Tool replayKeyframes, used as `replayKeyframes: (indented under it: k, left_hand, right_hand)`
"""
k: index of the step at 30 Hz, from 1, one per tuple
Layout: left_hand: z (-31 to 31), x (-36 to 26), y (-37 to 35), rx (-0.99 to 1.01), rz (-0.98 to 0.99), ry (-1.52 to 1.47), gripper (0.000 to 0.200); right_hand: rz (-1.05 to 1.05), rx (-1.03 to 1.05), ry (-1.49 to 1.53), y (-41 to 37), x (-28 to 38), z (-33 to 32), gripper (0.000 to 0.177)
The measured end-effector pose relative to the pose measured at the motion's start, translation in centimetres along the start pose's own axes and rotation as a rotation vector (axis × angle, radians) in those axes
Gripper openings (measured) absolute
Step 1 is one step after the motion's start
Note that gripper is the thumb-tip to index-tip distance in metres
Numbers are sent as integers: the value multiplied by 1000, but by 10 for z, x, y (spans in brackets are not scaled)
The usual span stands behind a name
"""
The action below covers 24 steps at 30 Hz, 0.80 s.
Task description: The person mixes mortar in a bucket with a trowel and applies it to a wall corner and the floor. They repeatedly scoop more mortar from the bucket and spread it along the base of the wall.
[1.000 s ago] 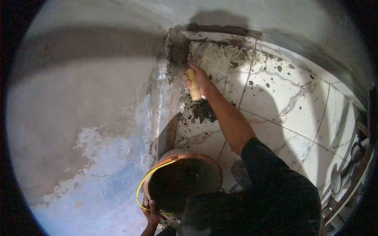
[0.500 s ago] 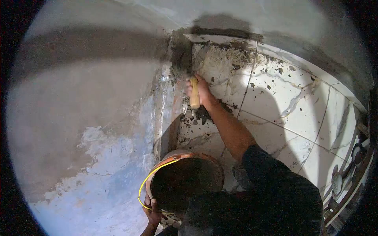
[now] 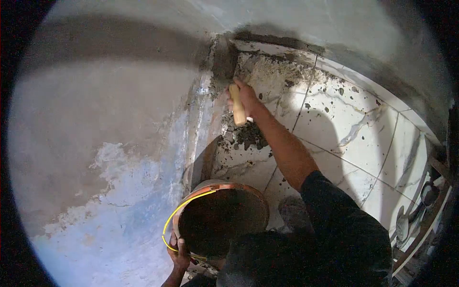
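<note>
My right hand (image 3: 246, 99) is wrapped round the wooden handle (image 3: 237, 105) of a tool, close to the corner where the wall meets the tiles. The tool's far end is blurred against dark wet mortar (image 3: 223, 60). Below that hand, grey mortar crumbs (image 3: 251, 135) lie on the white tiles. My left hand (image 3: 179, 251) grips the side of a round bucket (image 3: 258, 195) near its yellow handle (image 3: 178, 209). The inside of the bucket is dark, so its contents cannot be made out.
A plastered wall (image 3: 110, 105) with peeling blue-white paint (image 3: 129, 191) stands on the left. White veined tiles (image 3: 354, 129) with mortar specks spread to the right. Metal tools (image 3: 402, 224) and a curved strip (image 3: 423, 239) lie at the right edge.
My right hand has shifted slightly upward with the wooden handle. The bucket and my left hand appear a little further left, and the whole view has shifted slightly.
</note>
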<state>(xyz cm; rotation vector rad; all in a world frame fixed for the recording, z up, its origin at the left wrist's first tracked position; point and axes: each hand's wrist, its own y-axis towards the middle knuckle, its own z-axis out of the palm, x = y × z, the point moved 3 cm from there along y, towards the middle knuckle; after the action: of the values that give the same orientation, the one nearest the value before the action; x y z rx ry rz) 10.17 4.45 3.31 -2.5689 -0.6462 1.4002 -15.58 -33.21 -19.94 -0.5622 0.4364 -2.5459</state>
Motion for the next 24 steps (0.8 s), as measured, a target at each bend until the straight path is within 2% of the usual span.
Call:
replayKeyframes:
  k: [3, 5, 6, 8, 9, 10, 11, 15, 17, 19, 22, 24]
  left_hand:
    - [-4, 4, 0, -1, -40, 15, 59]
    - [-7, 9, 3, -8, -88, 26, 57]
    - [-17, 20, -2, -22, -174, 37, 56]
    - [-29, 44, -13, -44, -334, 68, 55]
    - [-20, 32, -12, -48, -344, 59, 55]
    - [-3, 0, -2, 2, -129, 37, 56]
    - [7, -19, 3, 50, 93, 16, 57]
    - [-5, 0, 0, 36, 84, 83, 58]
    - [-9, 9, -1, 32, 6, -63, 46]
    - [-10, 6, 2, 60, 16, -67, 46]
    - [-3, -7, 1, 95, 33, -84, 46]
    - [1, -15, 0, 107, 55, -86, 48]
  right_hand:
    - [42, 146, -12, -6, -28, -3, 44]
    - [41, 92, -97, -24, -31, -5, 43]
    - [46, 38, -181, -30, -29, -10, 42]
    - [129, 45, -93, -23, -15, -19, 44]
    - [-28, -8, -264, -25, 5, -15, 40]
    - [-191, -60, -433, -28, 24, -9, 38]
    - [-188, -57, -440, -28, 40, -2, 38]
    - [-64, -82, -602, -30, 60, 10, 41]
    - [-26, -62, -635, -45, 64, 15, 42]
    - [36, -67, -768, -60, 74, 19, 44]
    - [-86, -80, -837, -50, 84, 24, 46]
    - [-43, -40, -801, -33, 81, 20, 46]
